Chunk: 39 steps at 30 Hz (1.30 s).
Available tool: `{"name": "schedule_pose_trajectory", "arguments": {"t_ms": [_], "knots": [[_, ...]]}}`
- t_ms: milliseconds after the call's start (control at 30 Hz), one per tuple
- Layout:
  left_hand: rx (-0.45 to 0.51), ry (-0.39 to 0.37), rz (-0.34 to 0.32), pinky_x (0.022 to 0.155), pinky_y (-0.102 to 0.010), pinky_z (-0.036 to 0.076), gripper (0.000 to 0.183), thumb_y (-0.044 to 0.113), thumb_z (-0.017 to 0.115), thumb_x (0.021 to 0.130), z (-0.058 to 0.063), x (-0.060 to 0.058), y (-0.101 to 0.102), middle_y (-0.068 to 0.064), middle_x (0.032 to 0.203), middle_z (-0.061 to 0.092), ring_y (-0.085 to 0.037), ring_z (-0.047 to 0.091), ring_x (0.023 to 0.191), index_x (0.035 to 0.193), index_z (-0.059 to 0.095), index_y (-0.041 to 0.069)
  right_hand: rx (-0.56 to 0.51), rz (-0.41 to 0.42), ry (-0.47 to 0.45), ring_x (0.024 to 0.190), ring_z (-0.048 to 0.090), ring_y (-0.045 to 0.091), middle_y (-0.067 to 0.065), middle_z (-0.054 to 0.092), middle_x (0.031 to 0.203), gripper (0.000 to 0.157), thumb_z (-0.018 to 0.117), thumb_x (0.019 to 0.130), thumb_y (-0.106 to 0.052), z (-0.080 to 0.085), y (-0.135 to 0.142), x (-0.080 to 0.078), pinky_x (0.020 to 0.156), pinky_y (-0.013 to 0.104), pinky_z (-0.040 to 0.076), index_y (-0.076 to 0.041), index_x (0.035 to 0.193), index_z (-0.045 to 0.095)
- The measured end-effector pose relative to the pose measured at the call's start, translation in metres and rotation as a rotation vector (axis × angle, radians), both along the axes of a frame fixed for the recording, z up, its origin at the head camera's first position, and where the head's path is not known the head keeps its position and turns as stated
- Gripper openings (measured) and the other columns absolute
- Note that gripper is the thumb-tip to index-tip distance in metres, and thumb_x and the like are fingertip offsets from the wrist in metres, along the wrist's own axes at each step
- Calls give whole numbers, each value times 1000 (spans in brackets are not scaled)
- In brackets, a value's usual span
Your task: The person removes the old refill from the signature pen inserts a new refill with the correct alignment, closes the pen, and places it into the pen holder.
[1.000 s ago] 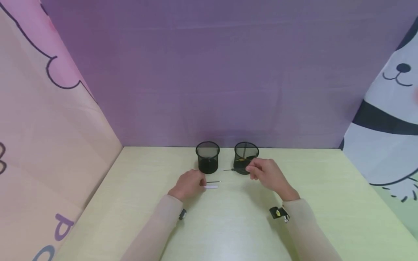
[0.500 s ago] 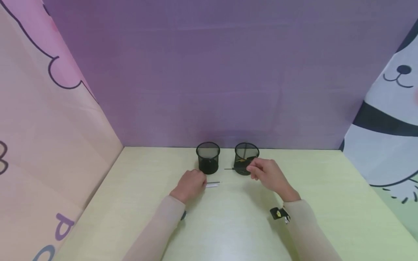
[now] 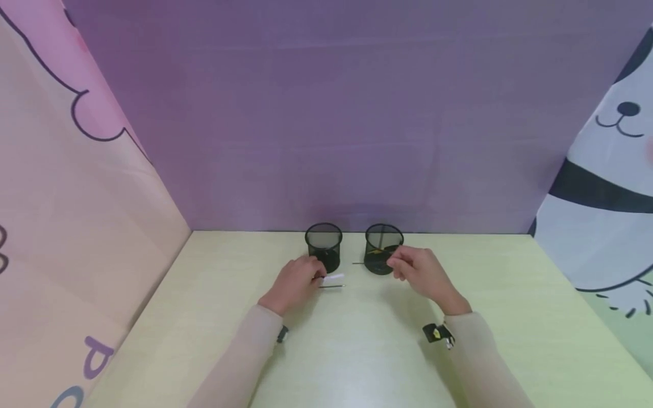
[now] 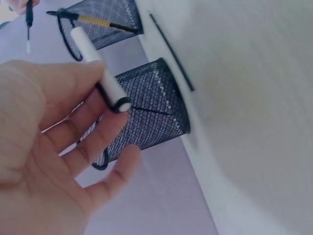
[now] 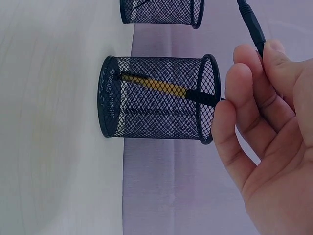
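My left hand [image 3: 295, 284] pinches a white marker [image 4: 113, 89] with a black end between thumb and fingers, just in front of the left black mesh cup [image 3: 325, 242]. Close by on the table lies a thin dark rod [image 3: 331, 286] with a pale tip. My right hand [image 3: 422, 276] pinches a slim black tool [image 5: 252, 23] beside the right black mesh cup [image 3: 376, 263]; its thin shaft points left across the front of that cup in the head view. A yellow-and-black pen-like tool [image 5: 164, 88] leans inside the right cup.
Both cups stand side by side near the back edge of the pale table [image 3: 352, 351]. Behind them rises a purple backdrop [image 3: 326, 124]. Printed cloth panels stand left and right, the right one with a panda [image 3: 612, 238].
My left hand has lifted the white marker off the table and shifted it up and back towards the left cup. The thin rod stays on the table. The right hand has barely moved.
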<state>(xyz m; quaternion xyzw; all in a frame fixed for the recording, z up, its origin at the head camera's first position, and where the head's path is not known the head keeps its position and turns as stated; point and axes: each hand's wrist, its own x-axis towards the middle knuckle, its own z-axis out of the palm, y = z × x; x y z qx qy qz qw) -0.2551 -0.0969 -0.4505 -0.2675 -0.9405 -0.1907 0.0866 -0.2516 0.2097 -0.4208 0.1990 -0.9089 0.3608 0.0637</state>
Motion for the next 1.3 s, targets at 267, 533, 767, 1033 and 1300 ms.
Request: {"name": "schedule_pose_trajectory", "arguments": {"t_ms": [267,533,767,1033,1300], "knots": [[85,42,-6,83,-37,55,9,11,73,95,7,-1,-2,-1,98,70,-18,64,93,104,75,10,4,-2,2,63,57,10,-3,66,71,15,66,101,-18,0,1,-1,56,25,48,-13,87,69],[131,58,4,82,-36,55,8,11,69,98,13,0,-4,0,102,69,-16,63,93,105,74,11,12,-16,-3,64,57,12,-3,66,71,13,66,100,-18,2,3,-1,57,25,48,-12,89,69],[135,76,-5,81,-34,55,9,12,69,98,13,0,-3,1,102,68,-14,62,92,106,74,12,5,-25,0,63,58,12,-3,66,71,13,66,100,-17,1,1,0,57,25,48,-12,89,69],[133,95,-24,81,-34,54,10,13,69,98,10,3,-1,1,102,68,-15,62,92,107,74,13,-3,-16,-16,64,58,10,-3,66,72,12,66,100,-16,-3,-1,0,57,25,49,-11,89,70],[132,119,-36,81,-34,54,10,12,69,98,11,3,4,0,101,68,-15,62,90,107,74,12,3,-2,-7,64,58,10,-4,66,71,12,66,100,-17,-3,-3,0,57,24,49,-12,89,70]]}}
